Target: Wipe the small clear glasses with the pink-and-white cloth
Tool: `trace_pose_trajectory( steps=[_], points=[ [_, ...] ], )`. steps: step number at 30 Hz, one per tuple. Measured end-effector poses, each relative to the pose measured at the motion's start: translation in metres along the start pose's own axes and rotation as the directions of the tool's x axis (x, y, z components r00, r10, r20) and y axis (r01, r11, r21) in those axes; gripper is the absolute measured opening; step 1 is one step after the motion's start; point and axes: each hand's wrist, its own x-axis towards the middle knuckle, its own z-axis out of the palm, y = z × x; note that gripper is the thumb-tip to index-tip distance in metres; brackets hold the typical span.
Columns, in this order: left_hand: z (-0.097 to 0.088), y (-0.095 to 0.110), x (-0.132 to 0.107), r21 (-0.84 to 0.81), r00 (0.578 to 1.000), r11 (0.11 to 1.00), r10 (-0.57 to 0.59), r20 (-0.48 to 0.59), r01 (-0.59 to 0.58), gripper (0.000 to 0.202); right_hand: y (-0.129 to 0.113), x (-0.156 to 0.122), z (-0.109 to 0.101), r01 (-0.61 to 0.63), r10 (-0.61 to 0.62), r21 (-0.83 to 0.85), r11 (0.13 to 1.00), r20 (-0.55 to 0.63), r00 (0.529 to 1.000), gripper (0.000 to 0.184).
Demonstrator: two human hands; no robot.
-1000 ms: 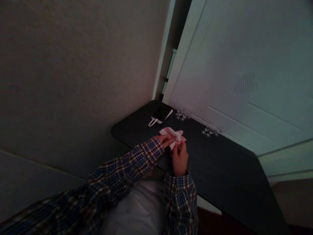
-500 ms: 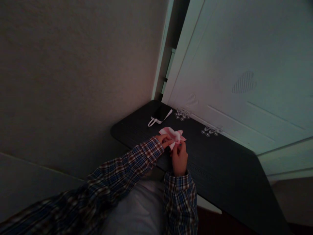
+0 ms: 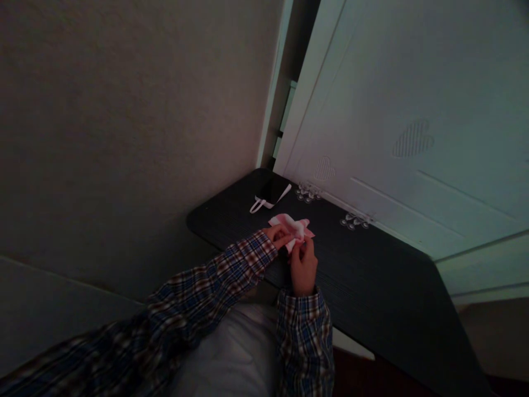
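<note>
Currently | left hand point(image 3: 278, 236) is pinching cloth point(image 3: 292, 226) at its near-left edge | right hand point(image 3: 303, 269) is gripping its near-right edge, fingertips bent in | cloth is bunching over table point(image 3: 372, 281), between both hands | phone point(image 3: 271, 191) is lying beyond, apart

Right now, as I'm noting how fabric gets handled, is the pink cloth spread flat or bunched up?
Bunched up: the pink cloth shows curved folds and jutting corners, held by the left hand and right hand.

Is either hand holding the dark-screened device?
No, the dark-screened device lies on the black table, while the left hand and right hand both hold the pink cloth.
</note>
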Motion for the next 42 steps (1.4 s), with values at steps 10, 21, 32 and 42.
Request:
trace_pose_trajectory(
  steps=[10, 21, 32, 42],
  points=[
    [0.002, -0.004, 0.0, 0.023, 0.999, 0.999, 0.039, 0.0, -0.039, 0.026, 0.001, 0.0, 0.0, 0.013, -0.013, 0.02, 1.0, 0.004, 1.0, 0.036],
    [0.003, -0.019, 0.006, 0.089, 0.997, 0.994, 0.063, 0.051, -0.068, 0.037, 0.001, -0.001, 0.001, -0.004, 0.004, 0.014, 1.0, 0.002, 1.0, 0.035],
    [0.008, -0.021, 0.009, -0.019, 0.994, 0.994, 0.11, -0.003, -0.11, 0.032, 0.001, 0.0, 0.0, 0.008, -0.009, 0.024, 1.0, 0.014, 1.0, 0.034],
    [0.013, -0.032, 0.012, -0.037, 0.99, 0.992, 0.118, -0.083, -0.121, 0.035, -0.001, 0.0, -0.001, -0.007, 0.006, 0.019, 1.0, 0.016, 1.0, 0.029]
  ],
)
